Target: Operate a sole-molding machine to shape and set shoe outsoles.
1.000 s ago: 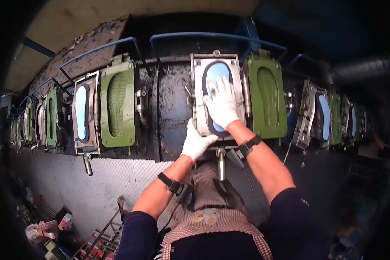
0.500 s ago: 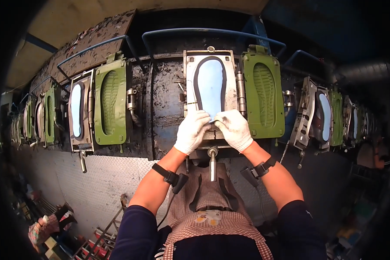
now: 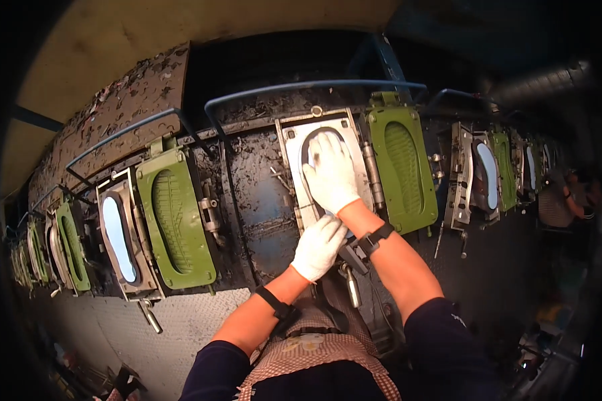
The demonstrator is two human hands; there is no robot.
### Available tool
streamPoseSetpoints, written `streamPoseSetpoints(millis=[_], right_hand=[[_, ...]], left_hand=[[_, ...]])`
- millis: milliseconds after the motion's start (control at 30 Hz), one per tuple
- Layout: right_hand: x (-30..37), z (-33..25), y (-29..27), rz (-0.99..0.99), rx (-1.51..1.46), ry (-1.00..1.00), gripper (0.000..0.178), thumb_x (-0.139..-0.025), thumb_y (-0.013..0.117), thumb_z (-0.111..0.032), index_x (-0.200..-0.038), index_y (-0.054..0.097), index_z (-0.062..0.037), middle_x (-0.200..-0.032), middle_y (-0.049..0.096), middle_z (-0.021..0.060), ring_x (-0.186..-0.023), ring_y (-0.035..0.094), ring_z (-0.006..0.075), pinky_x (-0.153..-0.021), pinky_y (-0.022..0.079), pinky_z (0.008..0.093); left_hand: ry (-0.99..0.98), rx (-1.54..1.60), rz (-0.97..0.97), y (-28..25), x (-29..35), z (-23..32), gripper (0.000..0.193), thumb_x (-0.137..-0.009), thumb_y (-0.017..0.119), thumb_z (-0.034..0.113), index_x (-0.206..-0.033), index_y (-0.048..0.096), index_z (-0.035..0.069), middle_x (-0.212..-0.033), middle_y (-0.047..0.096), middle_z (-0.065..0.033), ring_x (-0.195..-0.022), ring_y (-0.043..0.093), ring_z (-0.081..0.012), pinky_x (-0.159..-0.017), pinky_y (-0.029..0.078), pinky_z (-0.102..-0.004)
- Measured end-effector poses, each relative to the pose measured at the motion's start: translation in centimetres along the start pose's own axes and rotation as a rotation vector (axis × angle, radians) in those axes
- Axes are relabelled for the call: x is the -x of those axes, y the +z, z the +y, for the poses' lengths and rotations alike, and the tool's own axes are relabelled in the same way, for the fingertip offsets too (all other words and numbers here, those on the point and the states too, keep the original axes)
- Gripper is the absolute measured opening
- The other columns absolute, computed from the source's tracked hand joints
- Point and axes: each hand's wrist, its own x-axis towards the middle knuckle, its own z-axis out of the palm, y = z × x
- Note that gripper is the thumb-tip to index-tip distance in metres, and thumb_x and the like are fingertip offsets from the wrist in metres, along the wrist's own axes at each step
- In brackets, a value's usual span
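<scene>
In front of me a metal mould lies open, with a dark-edged shoe sole shape in its cavity. My right hand, in a white knit glove, rests flat over that shape with its fingers stretched toward the far end. Most of the light blue surface is hidden under it. My left hand, gloved alike, is at the near end of the mould, just below the right wrist. Its fingers are curled together, and what they pinch cannot be made out. The mould's green lid, with a tread-patterned hollow, is swung open to the right.
Further open moulds line both sides, one at left with a light blue insole beside a green lid. A metal handle juts toward me. Blue rails run behind. Another person is at the far right.
My right hand has left the near end and moved forward, flattening over the blue surface. My left hand stays at the near end. The view has shifted and tilted.
</scene>
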Motion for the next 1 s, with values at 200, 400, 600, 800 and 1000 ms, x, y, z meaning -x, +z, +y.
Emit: streamPoseSetpoints(millis=[200,400,600,800,1000], right_hand=[[-2.0,0.2,1.1,-0.165,-0.022,0.0,0.051,-0.091,0.068,-0.036,-0.127,0.062,-0.0008,-0.136,0.057,0.0199,-0.137,0.046,0.0381,-0.119,0.034,0.0498],[-3.0,-0.1,0.9,-0.163,-0.052,-0.014,0.043,-0.091,0.067,-0.038,-0.116,0.066,-0.0028,-0.124,0.061,0.0174,-0.127,0.053,0.0365,-0.113,0.04,0.0476],[-1.4,4.5,-2.0,-0.109,-0.427,0.234,0.05,-0.097,0.061,-0.037,-0.13,0.063,0.0009,-0.137,0.06,0.0214,-0.134,0.052,0.0368,-0.116,0.039,0.0455],[22.1,2.9,-11.1,-0.442,-0.865,0.724,0.032,-0.107,0.057,-0.024,-0.128,0.065,-0.0009,-0.112,0.071,0.0139,-0.1,0.072,0.0245,-0.091,0.059,0.0386],[21.7,4.2,-7.6,-1.629,-1.553,1.107,0.021,-0.101,0.069,-0.027,-0.088,0.063,-0.0116,-0.068,0.057,-0.0001,-0.051,0.051,0.0121,-0.044,0.039,0.0314]], left_hand=[[-0.003,0.011,0.023,0.6,1.8,-1.2,0.036,-0.079,0.073,0.009,-0.115,0.071,0.001,-0.117,0.069,-0.0148,-0.115,0.065,-0.0342,-0.097,0.055,-0.0434],[-0.008,-0.017,0.027,0.0,1.5,-0.9,0.038,-0.078,0.07,0.007,-0.115,0.07,0.0,-0.119,0.068,-0.0145,-0.116,0.064,-0.0345,-0.097,0.055,-0.0436],[0.151,-0.011,-0.162,-0.6,-2.0,-0.6,0.033,-0.078,0.07,0.011,-0.109,0.067,0.001,-0.121,0.064,-0.0165,-0.121,0.06,-0.0354,-0.102,0.05,-0.0492],[0.342,-0.002,-0.743,-2.7,-6.3,-4.4,0.049,-0.08,0.077,0.039,-0.113,0.068,0.004,-0.154,0.049,-0.0201,-0.151,0.036,-0.0386,-0.124,0.024,-0.0631],[0.344,0.13,-0.68,-2.0,-8.0,-3.7,0.087,-0.089,0.063,0.065,-0.148,0.05,0.003,-0.158,0.045,-0.0223,-0.153,0.033,-0.0409,-0.123,0.021,-0.0651]])
